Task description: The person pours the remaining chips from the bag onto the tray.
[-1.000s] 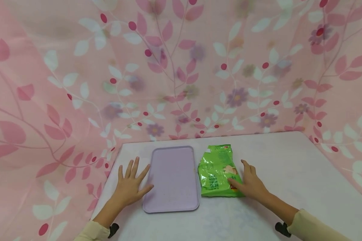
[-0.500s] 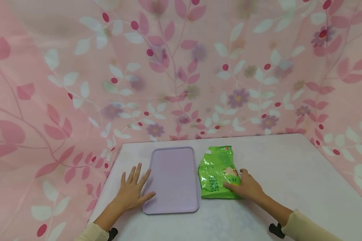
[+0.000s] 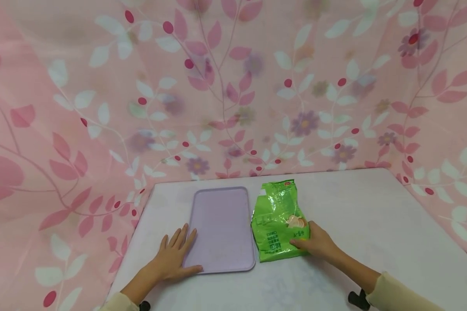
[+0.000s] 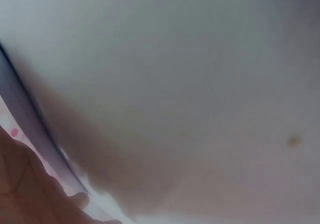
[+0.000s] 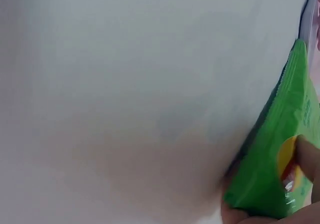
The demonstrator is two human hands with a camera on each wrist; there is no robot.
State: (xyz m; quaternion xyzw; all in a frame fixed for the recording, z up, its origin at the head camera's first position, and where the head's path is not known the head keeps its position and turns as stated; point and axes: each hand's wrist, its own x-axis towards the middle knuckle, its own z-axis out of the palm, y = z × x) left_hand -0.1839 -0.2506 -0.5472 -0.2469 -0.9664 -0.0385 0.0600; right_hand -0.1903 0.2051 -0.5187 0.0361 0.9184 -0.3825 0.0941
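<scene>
My right hand [image 3: 320, 242] grips the right edge of a shiny green snack bag [image 3: 277, 220], thumb on top and fingers under it. In the right wrist view the green bag [image 5: 272, 159] is pinched at its corner, its near edge tilted. My left hand [image 3: 175, 255] lies with fingers spread at the left edge of a flat lilac tray [image 3: 222, 229], thumb along its near left corner. The left wrist view shows part of that hand [image 4: 30, 184] beside the tray's edge [image 4: 30, 109]. The bag stands just right of the tray, overlapping its rim in the head view.
A white table [image 3: 350, 207] carries the tray and the bag. Behind and on both sides hangs a pink curtain [image 3: 233, 86] with leaves and flowers. A dark wrist strap piece [image 3: 359, 299] shows by the right sleeve.
My right hand has closed on the bag's right edge and tilted it, shifting it slightly left. My left hand has come down and nearer to the tray's lower left corner.
</scene>
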